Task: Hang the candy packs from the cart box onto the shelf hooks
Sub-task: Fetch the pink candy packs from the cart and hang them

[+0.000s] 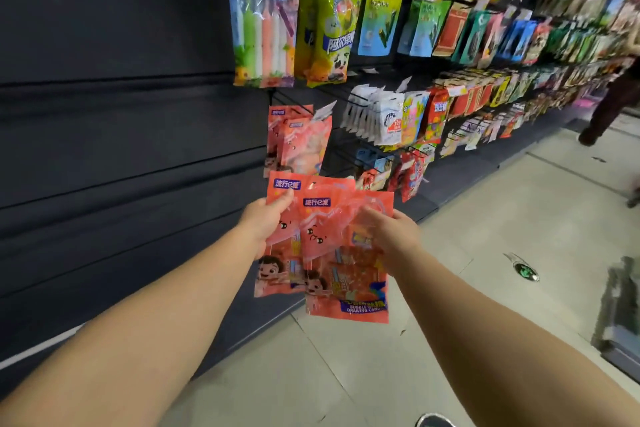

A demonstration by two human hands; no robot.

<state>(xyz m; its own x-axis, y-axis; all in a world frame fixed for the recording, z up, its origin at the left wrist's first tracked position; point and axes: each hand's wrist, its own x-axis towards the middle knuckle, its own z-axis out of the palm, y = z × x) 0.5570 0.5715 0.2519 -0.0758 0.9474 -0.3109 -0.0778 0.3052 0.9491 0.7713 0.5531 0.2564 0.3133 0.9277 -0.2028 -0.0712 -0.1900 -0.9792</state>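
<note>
I hold a small bunch of pink-red candy packs in front of the shelf. My left hand [265, 222] grips the rear pack [277, 253] near its top left corner, thumb on its face. My right hand [391, 236] holds the front pack [341, 274] at its right edge, fingers curled behind it. Just above, two matching pink packs [299, 142] hang on a hook [294, 104] of the dark wire shelf panel. The cart box is out of sight.
Many colourful snack bags [332, 28] hang on hooks to the right, rows receding down the aisle. Dark bare shelf backing [121, 114] fills the left. Pale tiled floor [485, 236] lies below. A person's legs [609, 107] stand far right. A grey cart edge [620, 305] shows right.
</note>
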